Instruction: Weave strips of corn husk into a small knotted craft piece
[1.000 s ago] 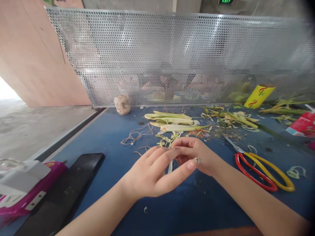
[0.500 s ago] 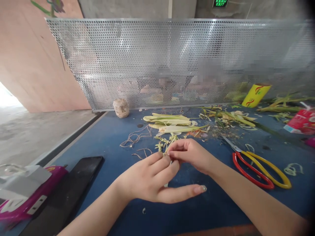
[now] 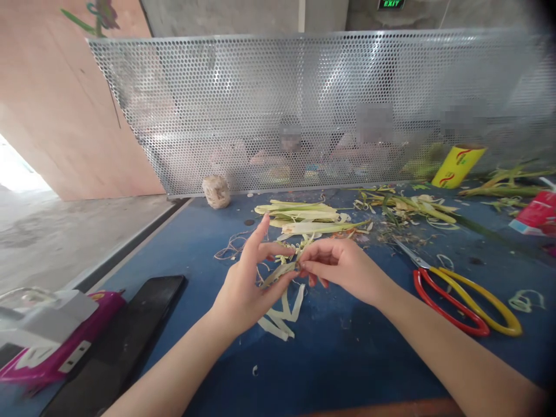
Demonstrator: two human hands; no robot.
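My left hand (image 3: 247,284) and my right hand (image 3: 343,267) meet over the blue table (image 3: 347,359), a little above it. Both pinch a pale leaf strip (image 3: 280,271) between thumb and fingers. My left index finger points up. More pale folded strips (image 3: 282,315) hang from the pinch and lie on the table below my hands. A pile of pale green leaves (image 3: 304,215) lies just beyond my hands.
Red and yellow scissors (image 3: 460,292) lie to the right. A black phone (image 3: 117,341) and a pink and grey device (image 3: 47,341) sit at the left. Twine (image 3: 232,246), a twine ball (image 3: 216,191), plant scraps (image 3: 408,211), a yellow roll (image 3: 458,166) and a perforated metal screen (image 3: 304,110) stand behind.
My left hand has turned upright and its fingers have lifted. The pale strips, hidden under my hands before, now show below them. My right hand keeps its pinch.
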